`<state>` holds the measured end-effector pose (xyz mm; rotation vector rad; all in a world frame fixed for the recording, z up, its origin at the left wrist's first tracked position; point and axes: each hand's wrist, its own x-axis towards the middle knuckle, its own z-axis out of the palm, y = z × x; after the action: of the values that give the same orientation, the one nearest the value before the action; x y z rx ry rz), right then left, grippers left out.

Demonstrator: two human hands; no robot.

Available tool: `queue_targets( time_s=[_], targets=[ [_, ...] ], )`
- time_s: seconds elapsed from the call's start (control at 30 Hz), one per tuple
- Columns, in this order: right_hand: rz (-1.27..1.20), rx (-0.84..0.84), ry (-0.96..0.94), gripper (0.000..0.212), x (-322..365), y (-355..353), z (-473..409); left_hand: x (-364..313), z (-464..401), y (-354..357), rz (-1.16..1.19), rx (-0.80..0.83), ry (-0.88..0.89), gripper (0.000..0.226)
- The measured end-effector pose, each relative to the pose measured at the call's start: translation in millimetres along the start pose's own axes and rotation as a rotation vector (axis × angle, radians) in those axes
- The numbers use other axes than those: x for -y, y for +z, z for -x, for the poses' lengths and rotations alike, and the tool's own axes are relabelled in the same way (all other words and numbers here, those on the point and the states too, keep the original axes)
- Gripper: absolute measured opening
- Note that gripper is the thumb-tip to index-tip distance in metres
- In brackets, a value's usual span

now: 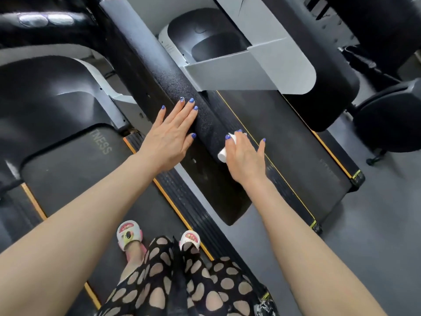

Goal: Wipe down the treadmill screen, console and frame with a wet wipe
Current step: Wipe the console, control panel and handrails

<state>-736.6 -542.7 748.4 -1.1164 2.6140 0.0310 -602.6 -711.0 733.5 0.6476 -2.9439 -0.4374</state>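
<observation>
Pressing the folded wet wipe under the right hand onto the black side handrail, its long axis running toward upper left; left hand lying spread flat alongside.

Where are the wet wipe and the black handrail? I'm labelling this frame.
wet wipe (222,154), head view, its lower folded end.
black handrail (180,87), head view, its textured top.
</observation>
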Motion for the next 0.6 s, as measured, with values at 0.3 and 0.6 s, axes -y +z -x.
queue_targets(
  time_s=[0.3, 0.6],
  targets=[
    [0.112, -0.267, -0.24, 0.063, -25, 46, 86, -12, 1, 3, 0.07, -0.029, -0.098, 0.06],
    [0.012, -0.204, -0.215, 0.072, -18, 16, 43, -14, 1, 3, 0.056, -0.008, -0.114, 0.061]
  ],
)
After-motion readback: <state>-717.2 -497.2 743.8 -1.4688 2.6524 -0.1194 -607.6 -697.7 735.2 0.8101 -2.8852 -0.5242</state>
